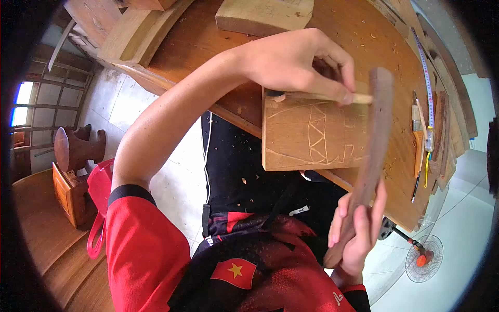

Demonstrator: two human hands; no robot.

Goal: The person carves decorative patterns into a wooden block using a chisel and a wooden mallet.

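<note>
My left hand [306, 67] is closed around a thin carving tool [364, 99] with a pale wooden end. The tool lies across the upper side of a wooden block [288, 132] with zigzag and angular lines cut into its face. Below, my right hand [358, 223] grips the lower end of a long, slightly curved dark wooden stick [375, 140]. The stick's upper part is at the tool's pale end; whether they touch is unclear. Part of the block's right side is hidden behind the stick.
Wood shavings dot the brown table [208, 36]. Another block [265, 15] sits at the top. A tape measure [429, 136], a brush [418, 130] and wooden strips lie on the right. A fan [423, 258] stands lower right; a red plastic chair [99, 192] is at left.
</note>
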